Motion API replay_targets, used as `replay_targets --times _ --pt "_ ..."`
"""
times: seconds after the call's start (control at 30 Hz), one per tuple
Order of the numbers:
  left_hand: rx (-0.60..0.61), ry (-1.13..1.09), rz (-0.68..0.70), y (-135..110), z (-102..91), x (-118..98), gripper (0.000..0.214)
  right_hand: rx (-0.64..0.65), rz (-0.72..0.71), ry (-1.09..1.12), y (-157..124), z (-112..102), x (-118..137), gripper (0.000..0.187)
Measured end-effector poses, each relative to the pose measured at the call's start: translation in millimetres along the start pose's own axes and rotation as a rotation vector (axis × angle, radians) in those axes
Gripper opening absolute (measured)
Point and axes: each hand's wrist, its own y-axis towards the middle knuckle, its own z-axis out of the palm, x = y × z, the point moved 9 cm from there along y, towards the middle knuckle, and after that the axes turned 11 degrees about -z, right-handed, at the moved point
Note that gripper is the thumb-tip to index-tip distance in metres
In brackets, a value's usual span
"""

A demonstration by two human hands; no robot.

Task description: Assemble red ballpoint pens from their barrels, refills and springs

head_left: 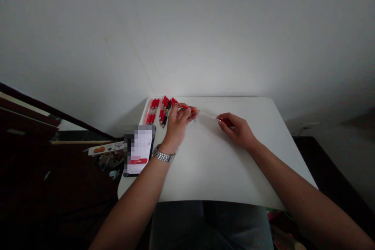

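I hold one pen (208, 115) level between both hands above the white table (222, 164). Its clear barrel spans the gap between them and its ends are red. My left hand (178, 123), with a metal watch on the wrist, pinches the red left end. My right hand (238, 129) is closed round the red right end. Just left of my left hand, several red pens (159, 110) lie side by side at the table's far left corner.
A phone (138, 150) with a lit screen lies at the table's left edge. A white wall stands close behind the table. Dark furniture and small clutter sit low on the left. My lap is under the near edge.
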Motion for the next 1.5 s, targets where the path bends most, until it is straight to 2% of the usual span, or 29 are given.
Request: replay_targets --times 0.43,0.87,1.0,1.17,1.3,1.5 --pt "0.196 0.092 -0.093 -4.9 16.3 13.3 0.02 0.013 -0.028 -0.01 1.9 2.2 6.6 0.025" --pt "0.172 0.089 -0.1 -4.1 14.5 11.8 0.026 0.003 -0.002 0.002 1.5 0.0 6.3 0.025" --pt "0.115 0.105 -0.055 -1.9 8.3 7.4 0.026 -0.018 0.011 0.017 1.6 -2.3 7.5 0.025" --pt "-0.047 0.201 0.112 -0.8 -8.4 -12.1 0.021 -0.023 0.045 0.032 -0.9 -2.7 2.1 0.026" --pt "-0.218 0.392 0.243 -1.0 -23.6 -27.7 0.015 -0.029 0.075 0.045 -1.7 -3.4 -2.1 0.029" --pt "-0.262 0.69 0.325 -0.3 -23.2 -30.6 0.006 -0.034 0.073 0.046 -1.2 -3.2 -1.8 0.029"
